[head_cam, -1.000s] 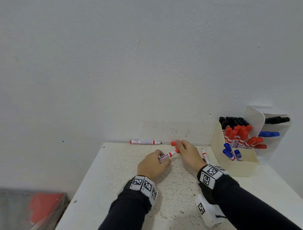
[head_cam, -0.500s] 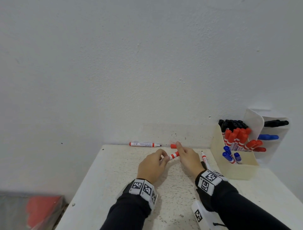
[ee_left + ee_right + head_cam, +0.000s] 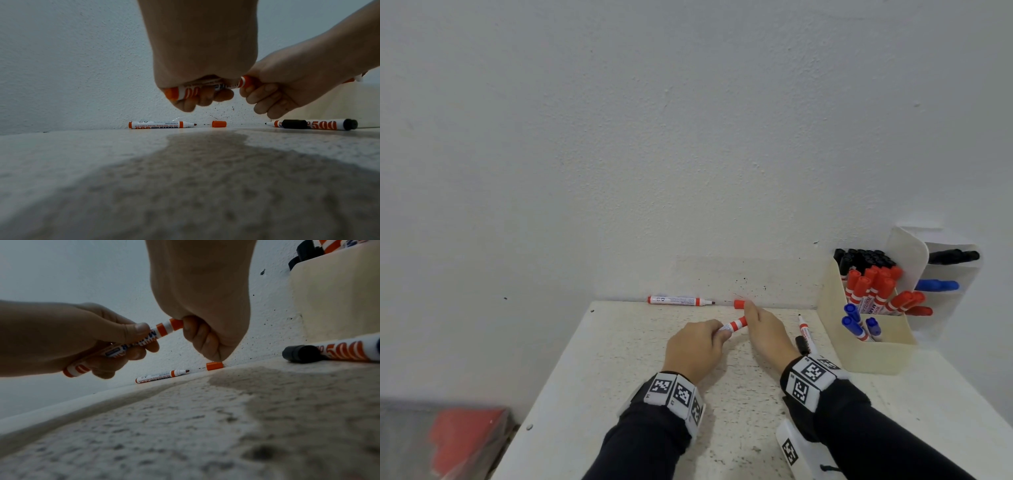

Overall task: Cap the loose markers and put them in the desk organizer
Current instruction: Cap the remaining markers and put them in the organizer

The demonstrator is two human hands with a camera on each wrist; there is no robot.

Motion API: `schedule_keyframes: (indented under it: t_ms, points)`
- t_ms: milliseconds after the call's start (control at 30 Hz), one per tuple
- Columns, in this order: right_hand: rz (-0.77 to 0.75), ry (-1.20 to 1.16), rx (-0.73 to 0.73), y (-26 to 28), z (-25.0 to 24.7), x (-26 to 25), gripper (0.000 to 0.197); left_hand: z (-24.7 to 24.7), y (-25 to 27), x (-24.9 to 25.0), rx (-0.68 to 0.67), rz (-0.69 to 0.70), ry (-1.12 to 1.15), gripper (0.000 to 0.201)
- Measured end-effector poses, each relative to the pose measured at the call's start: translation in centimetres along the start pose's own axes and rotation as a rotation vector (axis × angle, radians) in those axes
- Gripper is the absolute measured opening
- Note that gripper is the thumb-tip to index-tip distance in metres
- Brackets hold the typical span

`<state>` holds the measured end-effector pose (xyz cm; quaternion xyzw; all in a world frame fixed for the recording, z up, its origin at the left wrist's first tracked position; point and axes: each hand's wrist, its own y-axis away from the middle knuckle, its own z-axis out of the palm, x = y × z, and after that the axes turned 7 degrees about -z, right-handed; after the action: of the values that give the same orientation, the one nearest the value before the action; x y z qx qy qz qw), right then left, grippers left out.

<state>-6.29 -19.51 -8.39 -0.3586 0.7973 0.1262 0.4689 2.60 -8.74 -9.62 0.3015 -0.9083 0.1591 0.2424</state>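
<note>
My left hand [image 3: 698, 346] grips the barrel of a red marker [image 3: 736, 323] just above the white table [image 3: 619, 377]. My right hand [image 3: 763, 332] curls round the marker's cap end [image 3: 176, 324], so the cap is mostly hidden in the fist. Against the wall lie an uncapped red marker [image 3: 679, 300] and a loose red cap [image 3: 738, 303]; my right fingertips are just over that cap. Right of my right hand lie an uncapped black marker [image 3: 804, 330] and its black cap [image 3: 295, 124]. The cream desk organizer [image 3: 873, 356] stands at the right.
The organizer holds several black, red and blue capped markers [image 3: 866, 287]. A white side rack [image 3: 948, 270] behind it holds a black and a blue marker. The wall runs along the table's far edge. A red object [image 3: 465, 435] lies on the floor at the left.
My hands have come closer together and less of the red marker shows between them. The other markers and the loose cap have not moved.
</note>
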Motion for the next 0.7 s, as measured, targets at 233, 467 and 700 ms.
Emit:
schedule_keyframes:
  t_ms: [233, 467, 700]
  points:
    - [-0.079, -0.138, -0.089, 0.1, -0.2, -0.1, 0.050, -0.2, 0.0, 0.1, -0.140, -0.049, 0.329, 0.033]
    - [-0.108, -0.190, -0.107, 0.1, -0.5, 0.1, 0.035, -0.3, 0.2, 0.5, -0.168, -0.088, 0.416, 0.034]
    - [-0.213, -0.294, 0.114, -0.4, -3.5, -2.7, 0.017, -2.6, -1.4, -0.7, 0.020, -0.119, 0.109, 0.046]
